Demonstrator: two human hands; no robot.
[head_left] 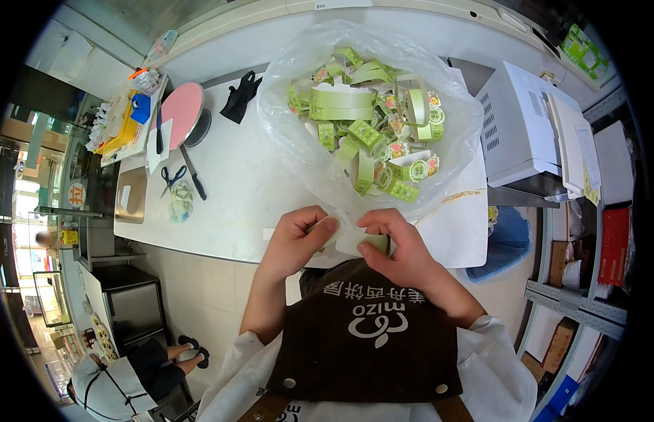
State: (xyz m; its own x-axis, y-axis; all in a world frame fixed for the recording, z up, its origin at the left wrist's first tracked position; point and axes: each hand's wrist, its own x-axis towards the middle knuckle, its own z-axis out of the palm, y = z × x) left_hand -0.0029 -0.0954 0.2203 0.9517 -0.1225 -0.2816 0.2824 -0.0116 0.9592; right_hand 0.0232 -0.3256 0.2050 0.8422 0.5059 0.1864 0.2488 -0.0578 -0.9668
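Note:
A pale card band [350, 244], whitish on the side I see, is pinched between my two hands at the near edge of the table. My left hand [299, 239] grips its left end between thumb and fingers. The right end is held by my right hand [396, 243], with the thumb on the card and the fingers curled. Just beyond the hands lies a large clear plastic bag [288, 133], opened wide. Inside it are many green and white printed card bands [341, 105], some looped, some with round labels.
On the white table [235, 204] are scissors [174, 177], a knife [194, 174], a crumpled plastic wrap [180, 202], a black glove [240, 96] and a pink turntable [183, 112]. A white appliance [517, 126] stands at right, a blue bin [506, 243] below. Another person [123, 383] is at lower left.

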